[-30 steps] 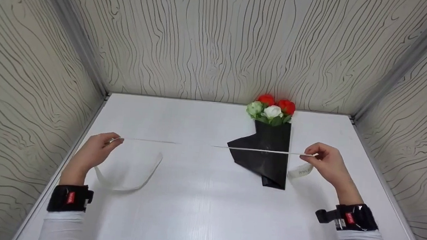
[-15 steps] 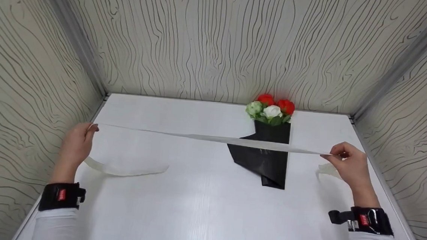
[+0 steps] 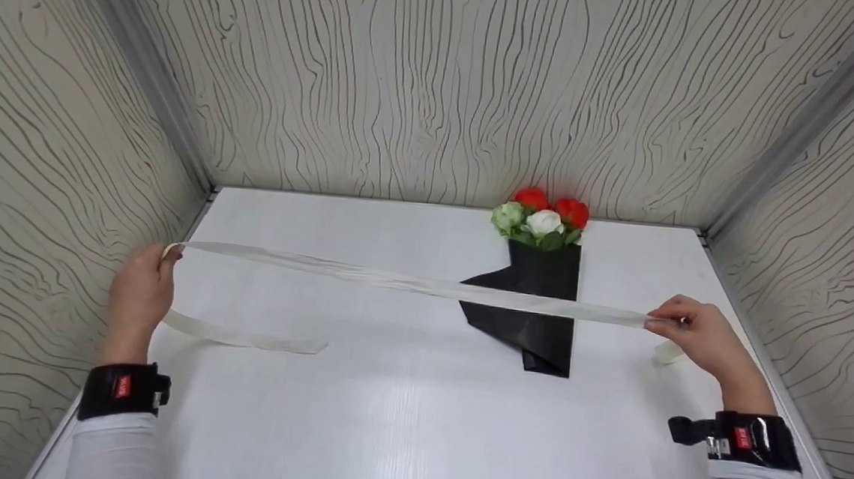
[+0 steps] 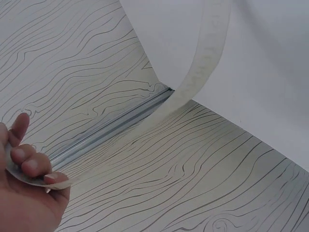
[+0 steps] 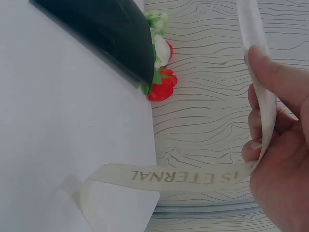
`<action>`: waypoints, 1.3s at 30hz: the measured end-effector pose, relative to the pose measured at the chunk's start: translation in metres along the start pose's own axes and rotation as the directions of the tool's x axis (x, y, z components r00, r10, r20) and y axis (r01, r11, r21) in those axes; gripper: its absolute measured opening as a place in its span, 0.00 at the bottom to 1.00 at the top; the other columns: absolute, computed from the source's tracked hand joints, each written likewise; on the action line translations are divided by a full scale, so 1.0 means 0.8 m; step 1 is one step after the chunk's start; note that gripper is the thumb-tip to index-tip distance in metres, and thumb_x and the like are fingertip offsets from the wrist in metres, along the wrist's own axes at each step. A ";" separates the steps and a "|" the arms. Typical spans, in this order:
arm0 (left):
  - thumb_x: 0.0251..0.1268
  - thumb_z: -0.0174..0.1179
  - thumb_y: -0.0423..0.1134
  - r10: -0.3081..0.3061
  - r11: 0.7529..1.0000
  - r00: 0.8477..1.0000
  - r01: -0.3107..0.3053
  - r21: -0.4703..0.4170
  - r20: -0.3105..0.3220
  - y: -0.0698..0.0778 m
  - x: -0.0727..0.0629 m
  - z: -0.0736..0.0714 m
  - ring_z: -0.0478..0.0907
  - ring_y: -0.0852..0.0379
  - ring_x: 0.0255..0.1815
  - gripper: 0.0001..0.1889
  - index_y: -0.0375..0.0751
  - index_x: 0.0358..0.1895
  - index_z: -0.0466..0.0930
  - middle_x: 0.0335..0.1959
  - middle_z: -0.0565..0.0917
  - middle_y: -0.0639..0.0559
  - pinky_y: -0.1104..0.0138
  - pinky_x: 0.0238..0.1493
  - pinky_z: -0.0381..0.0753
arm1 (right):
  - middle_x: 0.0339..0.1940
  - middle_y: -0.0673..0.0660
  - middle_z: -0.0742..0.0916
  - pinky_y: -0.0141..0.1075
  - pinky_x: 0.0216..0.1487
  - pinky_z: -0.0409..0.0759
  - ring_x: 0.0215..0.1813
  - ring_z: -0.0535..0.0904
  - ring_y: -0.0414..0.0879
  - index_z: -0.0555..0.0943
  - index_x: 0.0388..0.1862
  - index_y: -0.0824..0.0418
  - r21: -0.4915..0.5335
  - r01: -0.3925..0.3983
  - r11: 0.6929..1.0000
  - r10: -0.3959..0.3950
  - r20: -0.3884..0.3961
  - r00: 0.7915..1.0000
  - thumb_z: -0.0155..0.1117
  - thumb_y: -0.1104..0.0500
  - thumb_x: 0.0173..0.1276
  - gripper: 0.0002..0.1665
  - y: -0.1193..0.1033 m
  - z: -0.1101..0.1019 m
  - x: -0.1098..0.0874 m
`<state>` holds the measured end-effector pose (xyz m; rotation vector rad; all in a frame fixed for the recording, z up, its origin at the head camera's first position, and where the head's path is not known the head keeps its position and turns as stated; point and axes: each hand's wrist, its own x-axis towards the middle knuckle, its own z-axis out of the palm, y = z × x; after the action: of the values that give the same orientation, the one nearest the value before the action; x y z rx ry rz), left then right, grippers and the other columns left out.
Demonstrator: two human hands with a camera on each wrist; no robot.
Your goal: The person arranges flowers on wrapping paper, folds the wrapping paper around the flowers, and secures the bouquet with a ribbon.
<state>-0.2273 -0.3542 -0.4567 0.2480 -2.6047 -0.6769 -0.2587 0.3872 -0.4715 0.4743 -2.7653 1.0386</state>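
Observation:
A long cream ribbon (image 3: 387,278) stretches between both hands above the table, passing across a flower bouquet (image 3: 545,224) in black wrapping (image 3: 518,332). My left hand (image 3: 139,291) pinches it near the table's left edge, and a loose end hangs down and curls to the right. On the other side my right hand (image 3: 698,335) pinches the ribbon between thumb and fingers, its other tail dropping below the hand. Gold lettering shows on that tail (image 5: 183,178) in the right wrist view. Red, white and pale green blooms top the bouquet.
The white table (image 3: 398,433) is bounded by patterned panels (image 3: 438,82) at the back and both sides, with grey metal posts (image 3: 142,62) at the corners. The bouquet lies right of centre toward the back edge.
Both hands have moved apart, left hand to the left and right hand to the right, with the ribbon drawn out longer. Its flat face has turned into view. The bouquet has stayed put.

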 end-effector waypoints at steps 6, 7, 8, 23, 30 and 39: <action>0.67 0.46 0.38 0.100 0.988 0.991 -0.087 0.130 -0.093 -0.010 -0.005 0.005 0.72 0.38 0.33 0.12 0.32 0.34 0.75 0.27 0.74 0.38 0.46 0.32 0.65 | 0.25 0.51 0.79 0.33 0.25 0.67 0.26 0.71 0.43 0.83 0.25 0.61 -0.324 0.011 0.946 -0.090 -0.228 0.969 0.67 0.71 0.49 0.06 0.007 -0.001 -0.001; 0.67 0.47 0.37 0.105 0.985 0.990 -0.090 0.149 -0.090 -0.010 -0.006 0.005 0.72 0.37 0.34 0.12 0.31 0.36 0.76 0.29 0.75 0.37 0.45 0.34 0.65 | 0.25 0.52 0.79 0.35 0.26 0.68 0.27 0.73 0.46 0.82 0.25 0.62 -0.374 0.003 0.928 -0.116 -0.281 0.953 0.67 0.71 0.48 0.06 0.009 -0.002 -0.001; 0.66 0.46 0.36 0.103 0.982 0.991 -0.088 0.165 -0.084 -0.011 -0.006 0.004 0.72 0.36 0.35 0.11 0.31 0.37 0.76 0.30 0.75 0.36 0.43 0.35 0.64 | 0.25 0.54 0.79 0.39 0.26 0.69 0.27 0.74 0.49 0.82 0.25 0.63 -0.407 -0.012 0.913 -0.137 -0.334 0.933 0.67 0.71 0.49 0.05 0.011 -0.003 -0.001; 0.71 0.37 0.43 -0.065 0.987 0.960 0.102 0.124 -0.271 0.021 0.034 -0.029 0.71 0.37 0.31 0.19 0.40 0.55 0.72 0.41 0.72 0.34 0.48 0.28 0.68 | 0.28 0.66 0.79 0.31 0.32 0.68 0.31 0.75 0.56 0.78 0.28 0.74 -0.269 -0.259 0.927 -0.062 -0.795 0.603 0.49 0.69 0.60 0.10 -0.001 -0.050 0.034; 0.71 0.34 0.49 -0.087 0.995 0.969 0.096 0.028 -0.231 0.016 0.018 -0.005 0.75 0.38 0.42 0.23 0.43 0.57 0.71 0.47 0.77 0.39 0.49 0.32 0.71 | 0.26 0.65 0.79 0.24 0.30 0.63 0.28 0.73 0.52 0.75 0.28 0.73 -0.189 -0.284 0.940 0.026 -0.790 0.612 0.51 0.69 0.59 0.06 0.030 -0.018 0.008; 0.69 0.41 0.39 -0.063 0.967 0.991 0.032 0.251 0.118 -0.041 -0.062 0.075 0.74 0.44 0.19 0.17 0.39 0.56 0.68 0.33 0.79 0.34 0.57 0.13 0.67 | 0.25 0.65 0.75 0.44 0.27 0.64 0.29 0.70 0.58 0.72 0.26 0.72 -0.217 -0.410 0.886 0.207 -0.607 0.768 0.52 0.73 0.51 0.02 0.093 0.036 -0.066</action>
<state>-0.2079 -0.3439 -0.5385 0.3560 -2.8126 -0.3897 -0.2357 0.4332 -0.5518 -0.3255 -2.4150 0.5857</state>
